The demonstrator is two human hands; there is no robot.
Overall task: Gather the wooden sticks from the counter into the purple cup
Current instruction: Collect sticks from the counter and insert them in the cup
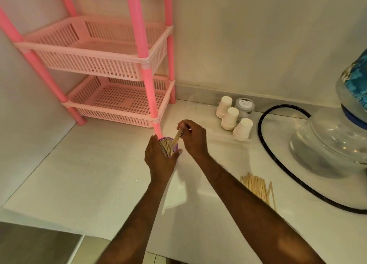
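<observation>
My left hand (158, 160) grips the purple cup (176, 148) above the white counter, and only the cup's rim shows past my fingers. A bundle of wooden sticks (166, 147) stands inside it. My right hand (193, 138) pinches a few more sticks (178, 135), whose lower ends point down into the cup's mouth. A loose pile of thin wooden sticks (257, 187) lies on the counter to the right of my right forearm.
A pink two-tier basket rack (111, 65) stands at the back left, one leg just behind the cup. Three upturned white paper cups (230, 117) and a lidded jar (244, 106) sit at the back wall. A glass vessel (335, 142) with a black hose (278, 164) fills the right.
</observation>
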